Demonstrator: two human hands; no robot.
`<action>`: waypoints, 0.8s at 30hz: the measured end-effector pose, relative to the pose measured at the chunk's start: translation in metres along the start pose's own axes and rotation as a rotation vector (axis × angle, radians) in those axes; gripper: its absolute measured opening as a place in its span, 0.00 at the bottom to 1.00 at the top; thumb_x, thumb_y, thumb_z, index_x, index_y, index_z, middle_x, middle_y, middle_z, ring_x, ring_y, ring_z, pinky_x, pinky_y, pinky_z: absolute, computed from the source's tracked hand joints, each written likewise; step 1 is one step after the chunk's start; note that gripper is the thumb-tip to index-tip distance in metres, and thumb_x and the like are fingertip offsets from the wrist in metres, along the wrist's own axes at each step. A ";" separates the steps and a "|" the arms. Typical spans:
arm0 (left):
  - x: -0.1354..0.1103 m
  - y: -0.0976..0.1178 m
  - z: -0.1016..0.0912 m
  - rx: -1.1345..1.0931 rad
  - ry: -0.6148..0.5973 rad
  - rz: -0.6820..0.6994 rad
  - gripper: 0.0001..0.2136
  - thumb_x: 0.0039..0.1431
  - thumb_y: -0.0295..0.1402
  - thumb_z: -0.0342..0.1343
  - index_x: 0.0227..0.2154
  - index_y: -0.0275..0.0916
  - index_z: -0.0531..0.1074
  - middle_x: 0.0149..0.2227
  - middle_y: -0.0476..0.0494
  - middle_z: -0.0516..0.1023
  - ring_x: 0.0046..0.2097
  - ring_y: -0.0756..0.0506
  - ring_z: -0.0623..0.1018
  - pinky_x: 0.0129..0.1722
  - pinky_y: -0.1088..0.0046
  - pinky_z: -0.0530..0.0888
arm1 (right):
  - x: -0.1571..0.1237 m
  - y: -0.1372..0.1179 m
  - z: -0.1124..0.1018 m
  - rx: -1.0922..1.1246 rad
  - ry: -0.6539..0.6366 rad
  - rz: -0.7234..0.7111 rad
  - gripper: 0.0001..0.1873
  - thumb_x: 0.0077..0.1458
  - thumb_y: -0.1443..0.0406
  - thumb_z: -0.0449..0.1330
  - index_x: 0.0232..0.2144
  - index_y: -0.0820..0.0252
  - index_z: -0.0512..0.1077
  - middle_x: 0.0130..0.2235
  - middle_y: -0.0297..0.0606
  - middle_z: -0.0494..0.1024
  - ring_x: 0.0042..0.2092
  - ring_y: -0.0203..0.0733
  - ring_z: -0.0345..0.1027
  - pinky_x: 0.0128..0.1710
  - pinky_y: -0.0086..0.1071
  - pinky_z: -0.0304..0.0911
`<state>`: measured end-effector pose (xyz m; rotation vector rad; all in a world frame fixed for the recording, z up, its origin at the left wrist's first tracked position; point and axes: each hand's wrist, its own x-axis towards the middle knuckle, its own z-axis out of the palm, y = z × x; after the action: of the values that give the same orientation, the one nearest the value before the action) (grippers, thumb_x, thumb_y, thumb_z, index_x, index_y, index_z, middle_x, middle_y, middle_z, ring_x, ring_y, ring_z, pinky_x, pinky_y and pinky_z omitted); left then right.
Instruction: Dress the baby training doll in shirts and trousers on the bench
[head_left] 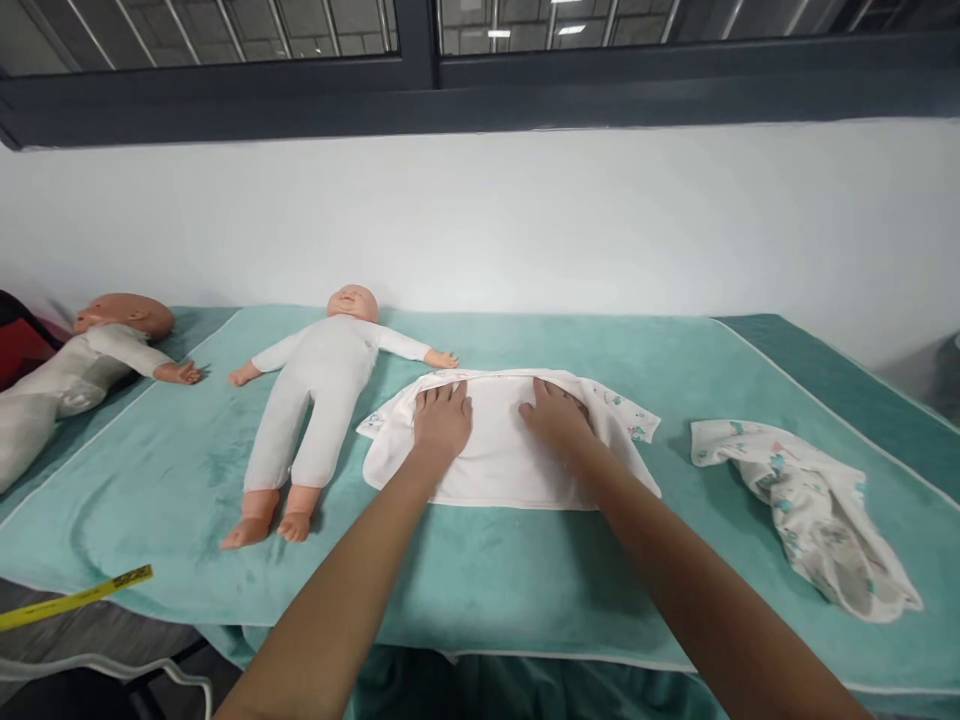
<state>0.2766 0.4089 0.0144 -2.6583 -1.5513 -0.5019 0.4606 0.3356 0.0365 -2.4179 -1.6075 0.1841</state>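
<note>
A white baby garment (pixel 499 450) lies spread flat on the teal towel (pixel 480 580). My left hand (pixel 442 418) rests palm down on its left part, fingers stretched toward the upper edge. My right hand (pixel 556 415) lies flat on the right part, fingers also extended. Neither hand grips anything. Just left of the garment, a baby doll (pixel 315 385) in a white bodysuit lies on its back, arms out.
A second doll (pixel 82 365) lies at the far left. A crumpled patterned cloth (pixel 814 510) sits on the towel at right. A yellow measuring tape (pixel 75 598) pokes in at the lower left. A white wall runs behind the table.
</note>
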 end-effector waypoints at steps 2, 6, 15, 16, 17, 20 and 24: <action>0.000 -0.001 0.002 -0.008 -0.002 -0.020 0.23 0.68 0.38 0.39 0.61 0.41 0.64 0.60 0.39 0.71 0.60 0.35 0.67 0.62 0.52 0.60 | 0.006 -0.003 0.002 0.015 0.002 0.021 0.31 0.59 0.60 0.48 0.63 0.67 0.59 0.61 0.52 0.66 0.59 0.61 0.61 0.56 0.51 0.57; -0.001 0.000 0.003 -0.012 0.006 -0.055 0.22 0.67 0.38 0.40 0.61 0.40 0.64 0.59 0.39 0.72 0.60 0.37 0.67 0.62 0.54 0.61 | 0.013 -0.007 0.006 0.059 0.023 0.018 0.30 0.61 0.64 0.45 0.63 0.70 0.58 0.61 0.53 0.66 0.60 0.58 0.61 0.58 0.46 0.57; -0.002 0.001 0.004 -0.013 0.040 -0.101 0.24 0.66 0.36 0.41 0.63 0.40 0.61 0.61 0.39 0.69 0.61 0.35 0.65 0.64 0.51 0.59 | 0.020 -0.001 0.021 0.151 0.029 -0.033 0.33 0.65 0.59 0.43 0.68 0.69 0.48 0.68 0.49 0.54 0.67 0.54 0.50 0.66 0.42 0.49; -0.001 0.001 0.004 -0.019 0.011 -0.110 0.24 0.66 0.36 0.40 0.63 0.41 0.61 0.61 0.40 0.69 0.62 0.35 0.65 0.64 0.50 0.59 | 0.021 -0.001 0.023 0.158 0.021 -0.027 0.34 0.65 0.58 0.43 0.68 0.70 0.48 0.68 0.50 0.54 0.68 0.54 0.48 0.67 0.43 0.47; 0.000 0.001 0.005 -0.024 -0.015 -0.117 0.24 0.67 0.36 0.40 0.63 0.42 0.61 0.61 0.40 0.69 0.62 0.35 0.65 0.64 0.50 0.59 | 0.021 -0.001 0.025 0.164 0.015 -0.020 0.34 0.66 0.57 0.42 0.68 0.70 0.48 0.68 0.51 0.53 0.68 0.54 0.47 0.67 0.44 0.46; 0.001 0.000 0.006 -0.036 -0.055 -0.124 0.24 0.67 0.37 0.39 0.64 0.42 0.61 0.61 0.41 0.69 0.63 0.35 0.64 0.64 0.50 0.59 | 0.022 0.000 0.031 0.177 0.003 0.003 0.35 0.66 0.55 0.40 0.68 0.69 0.47 0.69 0.52 0.51 0.69 0.55 0.45 0.67 0.47 0.45; 0.001 0.000 0.005 -0.040 -0.057 -0.121 0.24 0.67 0.37 0.39 0.64 0.41 0.61 0.61 0.41 0.69 0.63 0.36 0.64 0.64 0.52 0.59 | 0.021 -0.001 0.031 0.178 0.007 0.004 0.35 0.66 0.55 0.40 0.68 0.69 0.47 0.69 0.52 0.52 0.69 0.54 0.45 0.68 0.46 0.44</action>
<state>0.2781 0.4105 0.0101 -2.6417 -1.7449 -0.4700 0.4609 0.3595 0.0069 -2.2854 -1.5142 0.3054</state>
